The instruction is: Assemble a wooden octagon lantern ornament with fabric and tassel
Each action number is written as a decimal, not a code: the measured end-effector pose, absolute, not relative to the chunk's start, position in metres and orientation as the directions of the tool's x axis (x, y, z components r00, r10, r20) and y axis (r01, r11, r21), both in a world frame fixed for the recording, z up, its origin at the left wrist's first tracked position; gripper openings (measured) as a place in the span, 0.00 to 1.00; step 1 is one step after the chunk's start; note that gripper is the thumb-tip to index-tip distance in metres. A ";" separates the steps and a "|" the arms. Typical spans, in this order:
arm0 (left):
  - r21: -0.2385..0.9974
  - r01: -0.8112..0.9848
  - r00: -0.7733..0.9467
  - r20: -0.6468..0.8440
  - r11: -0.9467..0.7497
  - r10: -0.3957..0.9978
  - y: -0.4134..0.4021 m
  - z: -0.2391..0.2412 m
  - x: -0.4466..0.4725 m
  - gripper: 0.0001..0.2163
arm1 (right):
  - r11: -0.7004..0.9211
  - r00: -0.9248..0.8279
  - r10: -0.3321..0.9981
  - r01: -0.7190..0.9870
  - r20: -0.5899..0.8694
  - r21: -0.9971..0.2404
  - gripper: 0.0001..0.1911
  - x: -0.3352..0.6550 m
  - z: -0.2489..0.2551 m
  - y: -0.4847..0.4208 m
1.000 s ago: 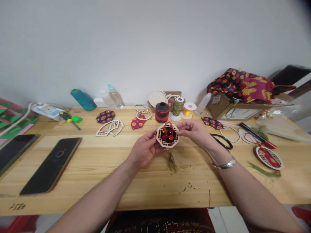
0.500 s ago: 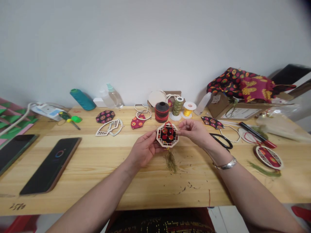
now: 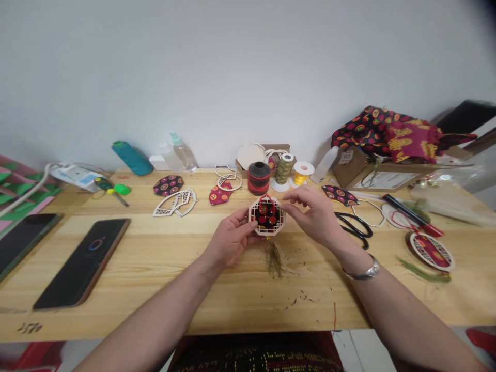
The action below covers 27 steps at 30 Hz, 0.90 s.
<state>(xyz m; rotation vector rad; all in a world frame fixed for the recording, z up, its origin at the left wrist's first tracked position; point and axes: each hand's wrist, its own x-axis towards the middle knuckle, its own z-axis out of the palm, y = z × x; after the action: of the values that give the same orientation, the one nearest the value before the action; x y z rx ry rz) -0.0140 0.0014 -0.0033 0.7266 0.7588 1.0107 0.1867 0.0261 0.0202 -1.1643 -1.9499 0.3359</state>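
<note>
Place: a small craft workspace.
Surface: pale wooden table (image 3: 155,268) against a plain white wall (image 3: 232,77).
Threads: black-and-red spool (image 3: 259,178), olive spool (image 3: 284,169), yellow spool (image 3: 301,174), teal cone (image 3: 132,158).
Tools: black scissors (image 3: 354,225), green-handled screwdriver (image 3: 103,184).
Materials: printed fabric (image 3: 387,132) heaped on a cardboard box (image 3: 360,170); cut-out wooden fan frame (image 3: 176,203).
Pieces: octagonal wooden ornament (image 3: 266,215) with tassel; round ornament (image 3: 431,251); thread clippings (image 3: 302,297) on the tabletop.
</note>
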 end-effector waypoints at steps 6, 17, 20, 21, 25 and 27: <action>0.814 -0.453 0.332 -0.226 0.365 0.916 0.000 -0.004 -0.014 0.16 | 0.754 -0.620 0.584 0.654 0.525 -0.066 0.10 0.182 0.023 0.017; 0.808 -0.445 0.342 -0.245 0.386 0.907 0.000 -0.004 -0.015 0.17 | 0.701 -0.496 0.677 0.661 0.544 -0.270 0.09 0.178 0.025 0.017; 0.795 -0.449 0.350 -0.263 0.408 0.899 0.001 -0.002 -0.016 0.16 | 0.485 -0.232 0.865 0.614 0.446 -0.622 0.08 0.181 0.019 0.023; 0.791 -0.449 0.353 -0.271 0.416 0.896 0.001 -0.002 -0.016 0.16 | 0.393 -0.183 0.917 0.579 0.356 -0.714 0.08 0.182 0.018 0.026; 0.781 -0.455 0.341 -0.291 0.428 0.894 0.003 0.001 -0.016 0.14 | -0.013 -0.202 0.975 0.356 -0.090 -0.934 0.12 0.190 0.016 0.034; 0.780 -0.460 0.335 -0.290 0.424 0.897 0.003 0.001 -0.017 0.14 | -0.156 -0.310 0.921 0.254 -0.233 -0.955 0.15 0.192 0.018 0.034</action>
<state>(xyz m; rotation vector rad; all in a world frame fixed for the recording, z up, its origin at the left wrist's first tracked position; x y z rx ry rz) -0.0165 0.0033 0.0010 0.6500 0.7961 0.9705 0.1922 0.0344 0.0183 -1.3512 -1.5402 1.5061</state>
